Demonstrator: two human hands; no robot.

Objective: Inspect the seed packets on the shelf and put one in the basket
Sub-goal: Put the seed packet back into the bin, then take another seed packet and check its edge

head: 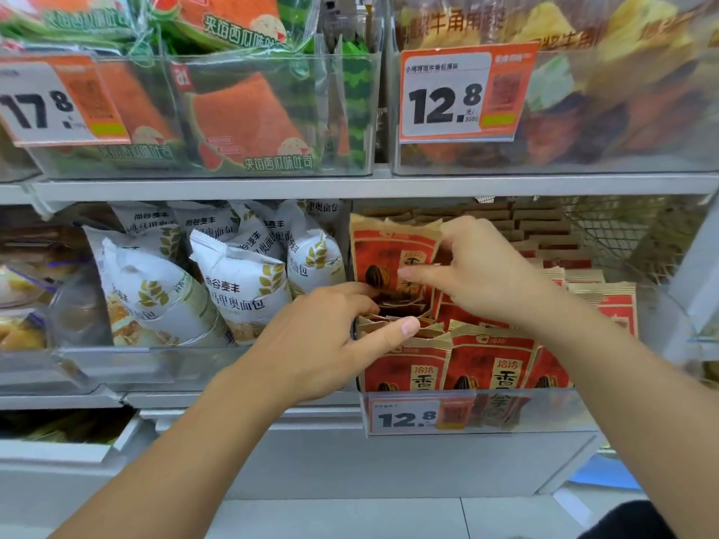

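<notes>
Both hands in clear bin (pixel 544 406) of red seed packets (pixel 486 367) on mid shelf (pixel 350 186), rt of white bread bags (pixel 241 282). Left hand (pixel 323 344): fingers spread loose, thumb on packet tops, tips parting front row, nothing gripped. Right hand (pixel 482 278): fingers pinched on top edge of raised packet (pixel 389 262), standing upright at bin's back-left, above the rest. Price tag (pixel 412 416) w/ 12.8 on bin front. No basket visible.
</notes>
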